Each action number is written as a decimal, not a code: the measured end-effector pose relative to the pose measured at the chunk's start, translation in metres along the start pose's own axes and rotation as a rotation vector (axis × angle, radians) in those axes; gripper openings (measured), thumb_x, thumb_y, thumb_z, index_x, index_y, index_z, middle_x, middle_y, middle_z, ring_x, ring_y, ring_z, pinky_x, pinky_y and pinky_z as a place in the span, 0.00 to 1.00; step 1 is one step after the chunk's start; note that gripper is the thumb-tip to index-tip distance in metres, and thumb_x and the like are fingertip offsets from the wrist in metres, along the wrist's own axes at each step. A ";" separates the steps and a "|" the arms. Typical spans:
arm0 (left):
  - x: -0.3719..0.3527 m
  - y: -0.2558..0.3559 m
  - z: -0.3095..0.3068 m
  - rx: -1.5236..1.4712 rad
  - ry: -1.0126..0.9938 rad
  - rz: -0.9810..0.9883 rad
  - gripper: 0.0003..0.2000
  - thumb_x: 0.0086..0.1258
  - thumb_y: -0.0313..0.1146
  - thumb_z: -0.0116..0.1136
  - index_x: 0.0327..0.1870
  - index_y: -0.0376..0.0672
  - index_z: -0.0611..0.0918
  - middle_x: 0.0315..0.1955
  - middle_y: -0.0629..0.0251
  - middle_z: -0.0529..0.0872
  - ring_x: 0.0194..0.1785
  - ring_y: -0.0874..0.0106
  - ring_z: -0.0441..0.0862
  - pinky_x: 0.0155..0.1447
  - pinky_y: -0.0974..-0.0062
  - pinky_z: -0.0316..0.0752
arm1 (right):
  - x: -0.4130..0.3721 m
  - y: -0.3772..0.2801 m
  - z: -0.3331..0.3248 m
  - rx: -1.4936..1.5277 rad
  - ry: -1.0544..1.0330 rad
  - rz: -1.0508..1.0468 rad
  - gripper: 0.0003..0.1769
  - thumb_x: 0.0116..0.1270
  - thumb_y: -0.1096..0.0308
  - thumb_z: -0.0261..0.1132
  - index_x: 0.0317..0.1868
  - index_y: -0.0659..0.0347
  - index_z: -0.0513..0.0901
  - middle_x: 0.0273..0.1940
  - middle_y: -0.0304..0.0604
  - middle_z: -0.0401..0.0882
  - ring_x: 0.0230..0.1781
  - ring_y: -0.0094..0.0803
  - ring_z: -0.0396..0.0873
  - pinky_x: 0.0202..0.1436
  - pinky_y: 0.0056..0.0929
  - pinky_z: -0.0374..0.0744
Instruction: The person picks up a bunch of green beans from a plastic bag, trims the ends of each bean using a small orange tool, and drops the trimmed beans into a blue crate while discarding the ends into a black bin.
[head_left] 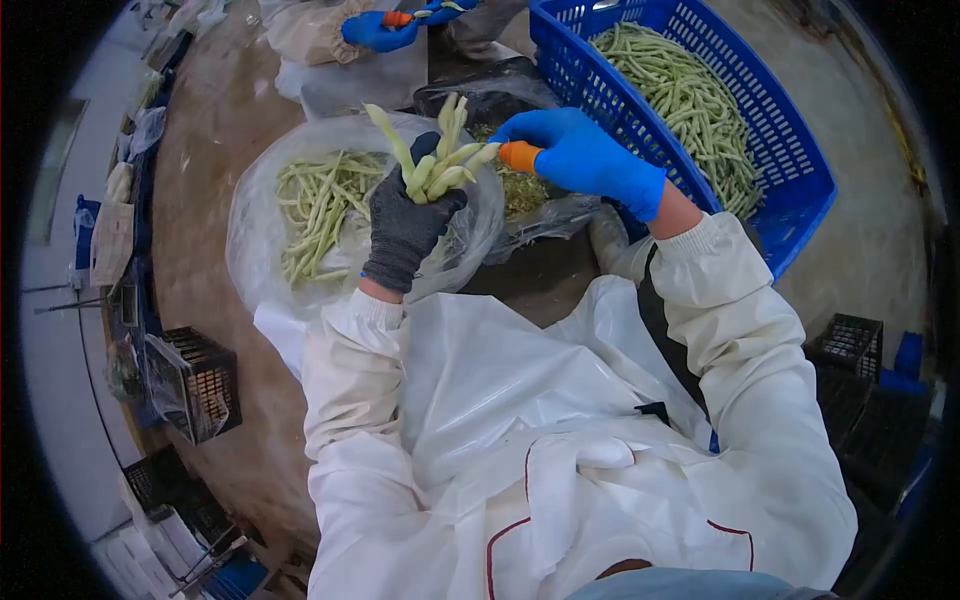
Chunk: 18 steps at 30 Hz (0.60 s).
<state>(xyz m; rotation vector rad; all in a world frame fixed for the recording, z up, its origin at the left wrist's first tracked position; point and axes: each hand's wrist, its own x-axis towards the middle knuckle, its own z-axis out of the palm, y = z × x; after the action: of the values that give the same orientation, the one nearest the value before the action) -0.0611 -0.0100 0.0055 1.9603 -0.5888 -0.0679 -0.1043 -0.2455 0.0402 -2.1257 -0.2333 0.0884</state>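
Note:
My left hand [405,225], in a dark grey knit glove, grips a bunch of pale green beans [440,160] upright, their ends fanning out above the fist. My right hand [585,155], in a blue glove, holds a small tool with an orange handle [520,157] against the right side of the bunch. Both hands hover over a clear plastic bag [260,225] that holds a heap of trimmed beans [320,205]. A darker pile of bean scraps [522,192] lies just under my right hand.
A blue plastic crate [790,180] full of green beans [690,100] stands at the right. Another person's blue-gloved hands [385,28] work at the top. Black crates [200,385] sit on the floor at the left and another black crate [850,345] at the right.

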 end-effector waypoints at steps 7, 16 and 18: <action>-0.004 0.015 0.003 0.186 -0.009 0.025 0.36 0.54 0.27 0.70 0.68 0.47 0.70 0.48 0.64 0.84 0.45 0.76 0.81 0.48 0.75 0.78 | -0.002 0.003 0.009 -0.525 0.162 -0.247 0.14 0.59 0.75 0.61 0.46 0.62 0.82 0.40 0.52 0.82 0.36 0.43 0.81 0.42 0.33 0.79; -0.004 0.011 0.013 -0.369 0.219 -0.126 0.22 0.52 0.23 0.71 0.49 0.37 0.78 0.36 0.66 0.85 0.38 0.74 0.83 0.44 0.75 0.78 | 0.015 0.018 0.016 0.664 0.155 0.163 0.11 0.61 0.72 0.61 0.41 0.67 0.85 0.32 0.42 0.83 0.29 0.22 0.76 0.35 0.26 0.76; 0.001 0.007 0.003 -0.614 0.247 -0.114 0.21 0.55 0.21 0.67 0.52 0.37 0.78 0.35 0.66 0.84 0.37 0.73 0.83 0.42 0.75 0.78 | 0.015 0.021 0.015 0.457 0.034 0.224 0.12 0.63 0.74 0.56 0.42 0.68 0.84 0.32 0.42 0.82 0.29 0.22 0.76 0.36 0.22 0.76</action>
<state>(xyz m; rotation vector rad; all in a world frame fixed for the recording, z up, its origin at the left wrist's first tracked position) -0.0634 -0.0151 0.0101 1.3744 -0.2487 -0.0665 -0.0897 -0.2408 0.0145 -1.6888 0.0463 0.2151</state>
